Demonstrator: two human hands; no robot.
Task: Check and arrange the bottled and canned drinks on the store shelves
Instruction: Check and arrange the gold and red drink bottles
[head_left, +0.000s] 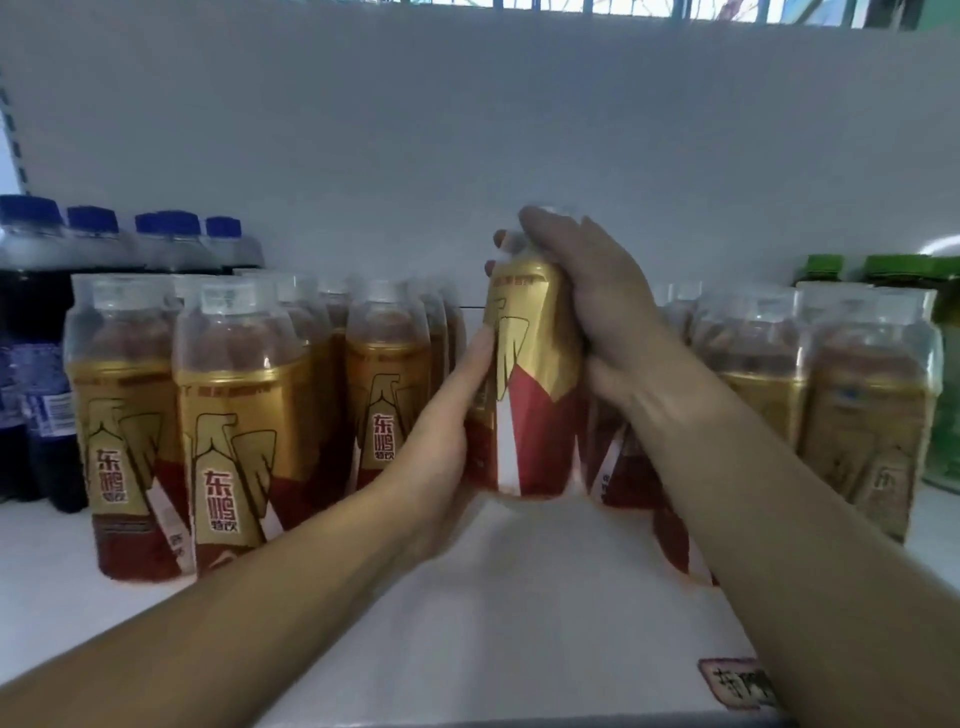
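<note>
The gold-and-red labelled clear plastic drink bottle stands upright in a gap between rows of matching bottles on the white shelf; whether its base rests there or hangs just above, I cannot tell; the right hand wraps its shoulder and clear cap, fingers curled round the far side; the left hand lies flat, straight fingers touching the label; full of liquid, it is probably fairly heavy, with a stiff body and a glossy, slippery label; the narrowing shoulder looks the surest hold, with a palm steadying it lower down.
</note>
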